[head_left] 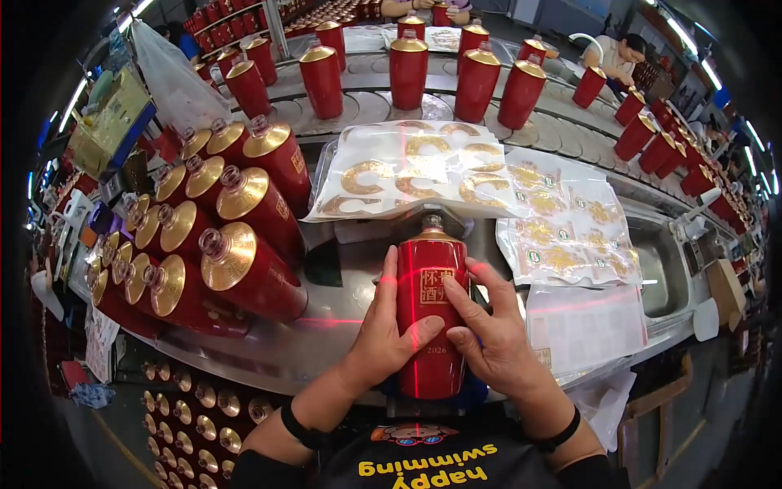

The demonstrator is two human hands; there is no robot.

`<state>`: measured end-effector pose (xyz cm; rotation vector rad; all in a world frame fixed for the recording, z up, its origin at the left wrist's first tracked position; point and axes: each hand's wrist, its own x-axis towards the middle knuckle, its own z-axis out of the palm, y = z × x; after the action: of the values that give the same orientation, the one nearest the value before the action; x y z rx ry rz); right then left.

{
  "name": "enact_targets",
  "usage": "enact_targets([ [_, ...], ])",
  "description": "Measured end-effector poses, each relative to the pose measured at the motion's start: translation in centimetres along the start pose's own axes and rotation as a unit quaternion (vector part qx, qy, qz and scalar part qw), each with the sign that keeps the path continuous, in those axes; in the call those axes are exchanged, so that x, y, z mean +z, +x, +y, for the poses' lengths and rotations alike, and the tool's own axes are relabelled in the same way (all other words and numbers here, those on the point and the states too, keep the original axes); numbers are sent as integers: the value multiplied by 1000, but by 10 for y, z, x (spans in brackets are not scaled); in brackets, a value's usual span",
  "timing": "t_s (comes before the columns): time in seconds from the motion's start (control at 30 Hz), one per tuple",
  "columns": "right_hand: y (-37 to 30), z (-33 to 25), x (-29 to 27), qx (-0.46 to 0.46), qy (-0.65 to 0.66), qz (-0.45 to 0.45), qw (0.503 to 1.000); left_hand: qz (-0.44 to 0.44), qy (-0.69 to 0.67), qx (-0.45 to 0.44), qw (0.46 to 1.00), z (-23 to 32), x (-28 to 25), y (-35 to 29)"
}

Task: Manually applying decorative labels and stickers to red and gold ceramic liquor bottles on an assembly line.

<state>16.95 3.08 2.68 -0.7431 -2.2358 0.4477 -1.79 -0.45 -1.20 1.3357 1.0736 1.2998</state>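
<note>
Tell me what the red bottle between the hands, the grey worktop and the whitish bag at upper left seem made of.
Red bottle: probably glass with a glossy red coating; the neck looks clear, though clear plastic is possible.
Grey worktop: likely stainless steel with a satin finish, from its blurred grey sheen.
Whitish bag: apparently thin plastic film, translucent and creased.

Bottle before you (419, 306): deep red, gold square emblem and gold print, gold shoulder, clear neck.
Bottles at your left (252, 273): matching red with shiny gold shoulders.
Sticker sheet ahead of you (428, 167): white, repeated gold arcs.
Sheet to its right (562, 220): white, ornate gold motifs, small green spots.
Your wristbands (566, 434): black.
Your top (432, 456): black, yellow lettering, orange-and-blue cartoon.
</note>
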Motion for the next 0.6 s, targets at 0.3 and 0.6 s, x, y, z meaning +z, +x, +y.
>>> enact_targets([
  [0.3, 7, 3, 5, 23, -20, -41, 999, 19, 39, 24, 999, 0, -7, 4],
  [0.6, 11, 9, 11, 1, -21, -23, 1000, 17, -66, 20, 997, 0, -9, 8],
])
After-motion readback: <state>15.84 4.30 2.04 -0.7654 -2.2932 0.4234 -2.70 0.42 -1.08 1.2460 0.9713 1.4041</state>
